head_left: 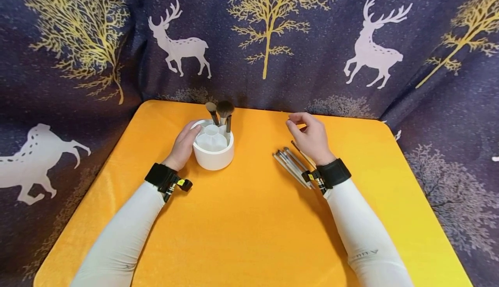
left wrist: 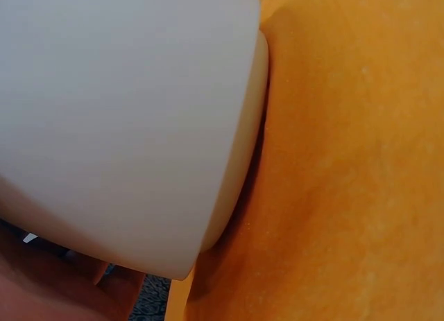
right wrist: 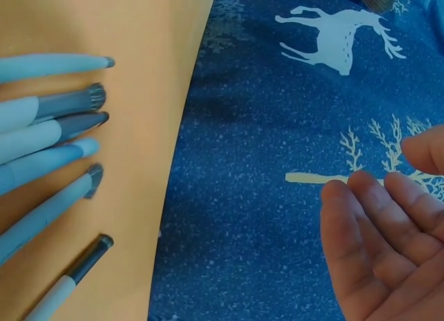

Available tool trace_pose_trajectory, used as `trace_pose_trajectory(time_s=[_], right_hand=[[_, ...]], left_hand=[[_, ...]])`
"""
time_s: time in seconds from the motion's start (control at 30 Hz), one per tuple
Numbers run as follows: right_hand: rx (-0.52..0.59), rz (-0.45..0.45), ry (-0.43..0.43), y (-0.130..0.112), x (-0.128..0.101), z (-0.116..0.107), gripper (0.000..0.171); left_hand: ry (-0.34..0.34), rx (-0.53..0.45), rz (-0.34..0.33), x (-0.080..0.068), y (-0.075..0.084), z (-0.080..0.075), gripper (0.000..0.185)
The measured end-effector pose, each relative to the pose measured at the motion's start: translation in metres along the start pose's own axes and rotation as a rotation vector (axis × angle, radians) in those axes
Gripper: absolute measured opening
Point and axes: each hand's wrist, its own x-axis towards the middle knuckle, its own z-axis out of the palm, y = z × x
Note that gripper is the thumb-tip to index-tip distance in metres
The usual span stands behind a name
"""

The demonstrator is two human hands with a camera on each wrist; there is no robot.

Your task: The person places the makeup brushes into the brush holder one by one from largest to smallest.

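A white round brush holder (head_left: 213, 148) stands on the orange table (head_left: 249, 217). Two makeup brushes (head_left: 220, 112) stick up from its back compartments. My left hand (head_left: 184, 146) rests against the holder's left side, fingers curved round its wall; the holder's white wall (left wrist: 132, 120) fills the left wrist view. My right hand (head_left: 309, 136) hovers above a row of several silver-handled brushes (head_left: 293, 164) lying on the table, fingers loosely bent and holding nothing. In the right wrist view the brush tips (right wrist: 66, 127) lie at the left and my empty fingers (right wrist: 378, 245) at the right.
A dark blue cloth with gold trees and white deer (head_left: 374, 48) hangs behind and around the table. The table's rounded far edge (head_left: 273, 108) lies just beyond the holder.
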Motion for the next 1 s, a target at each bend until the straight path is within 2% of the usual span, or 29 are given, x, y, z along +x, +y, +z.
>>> trace_pose_trajectory(time_s=[0.67,1.0], right_hand=[[-0.057,0.023,-0.032,0.012,-0.010,-0.012,0.021],[-0.068,0.094,-0.088,0.024,-0.015,-0.018,0.023]], left_hand=[[-0.003,0.014,0.008,0.000,0.000,-0.001,0.067],[-0.007,0.012,0.008,0.001,-0.001,-0.001,0.067]])
